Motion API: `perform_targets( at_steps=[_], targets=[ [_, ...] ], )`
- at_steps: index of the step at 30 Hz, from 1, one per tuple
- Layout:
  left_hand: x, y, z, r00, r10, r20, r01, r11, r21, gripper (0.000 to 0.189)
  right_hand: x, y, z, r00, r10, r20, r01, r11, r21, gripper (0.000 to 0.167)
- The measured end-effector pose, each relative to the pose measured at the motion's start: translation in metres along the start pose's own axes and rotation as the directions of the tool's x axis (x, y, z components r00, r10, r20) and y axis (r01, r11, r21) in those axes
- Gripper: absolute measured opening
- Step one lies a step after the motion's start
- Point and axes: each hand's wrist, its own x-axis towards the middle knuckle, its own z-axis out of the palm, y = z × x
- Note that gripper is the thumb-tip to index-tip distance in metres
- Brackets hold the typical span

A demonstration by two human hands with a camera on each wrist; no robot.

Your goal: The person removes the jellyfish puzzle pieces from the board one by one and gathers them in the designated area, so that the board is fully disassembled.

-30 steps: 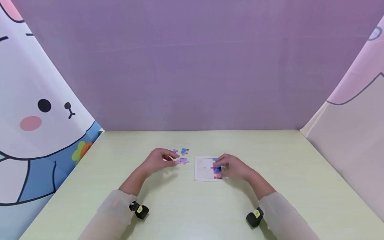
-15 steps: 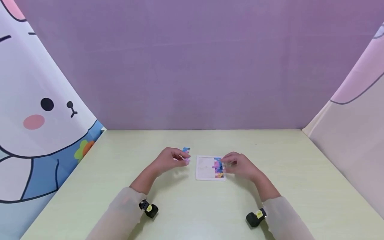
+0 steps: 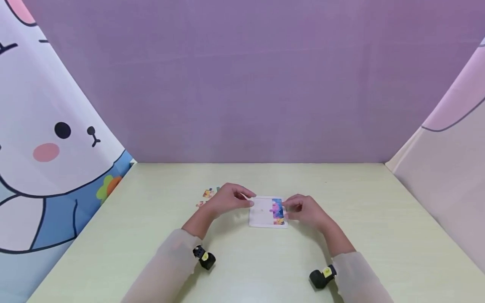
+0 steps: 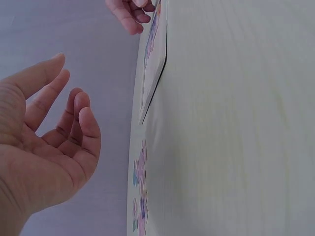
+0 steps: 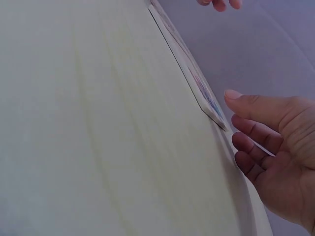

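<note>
A white puzzle tray [image 3: 260, 224] lies flat on the table. Joined jigsaw pieces [image 3: 278, 208], blue, pink and yellow, fill a strip along its right side. My left hand [image 3: 229, 201] hovers at the tray's upper left corner, fingers loosely bent. The left wrist view shows nothing between that hand's thumb and fingertips [image 4: 64, 73]. At the tray's right edge is my right hand [image 3: 307, 211], its fingers relaxed and its fingertips close to the rim. No piece shows in its fingers in the right wrist view. Loose jigsaw pieces [image 3: 208, 192] lie left of the tray, partly hidden by my left hand.
The pale wooden table [image 3: 242, 261] ends at a purple backdrop [image 3: 242, 84]. A cartoon-print cloth [image 3: 45, 176] stands on the left, and a pale printed cloth [image 3: 447, 176] on the right. Each wrist carries a small black camera [image 3: 206, 260].
My left hand has travelled right, from over the loose pieces to the tray's left corner. My right hand has drawn back from above the joined pieces to the tray's right edge.
</note>
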Motion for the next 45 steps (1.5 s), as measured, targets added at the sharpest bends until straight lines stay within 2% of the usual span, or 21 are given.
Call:
perform_targets(
  at_steps=[6,14,18,23,28,37,45],
  targets=[
    [0.016,0.001,0.011,0.999,-0.004,0.048,0.005,1.000,-0.006,0.029,-0.002,0.002,0.000,1.000,-0.006,0.016,0.006,1.000,-0.009,0.028],
    [0.034,0.003,0.025,0.992,-0.109,0.065,0.107,0.994,0.020,0.025,-0.001,0.005,0.003,0.997,-0.038,0.066,0.039,0.999,-0.019,0.028],
    [0.039,0.004,0.031,0.988,-0.137,0.074,0.134,0.990,0.042,0.024,-0.001,0.005,0.004,0.997,-0.025,0.073,0.027,0.999,-0.029,0.031],
    [0.046,0.004,0.036,0.981,-0.175,0.081,0.173,0.985,0.024,0.023,-0.001,0.003,0.003,0.997,-0.031,0.077,0.033,0.999,-0.033,0.032],
    [0.053,0.002,0.038,0.979,-0.178,0.102,0.175,0.984,0.040,0.023,-0.001,0.002,0.003,0.995,-0.059,0.085,0.062,0.997,-0.035,0.033],
    [0.063,-0.002,0.043,0.976,-0.192,0.100,0.172,0.969,0.179,0.022,-0.003,0.003,0.003,0.995,-0.036,0.095,0.042,0.998,-0.056,0.031],
    [0.069,0.001,0.049,0.972,-0.214,0.096,0.189,0.958,0.217,0.015,-0.002,0.005,0.003,0.994,-0.059,0.091,0.063,0.997,-0.046,0.028]
  ],
)
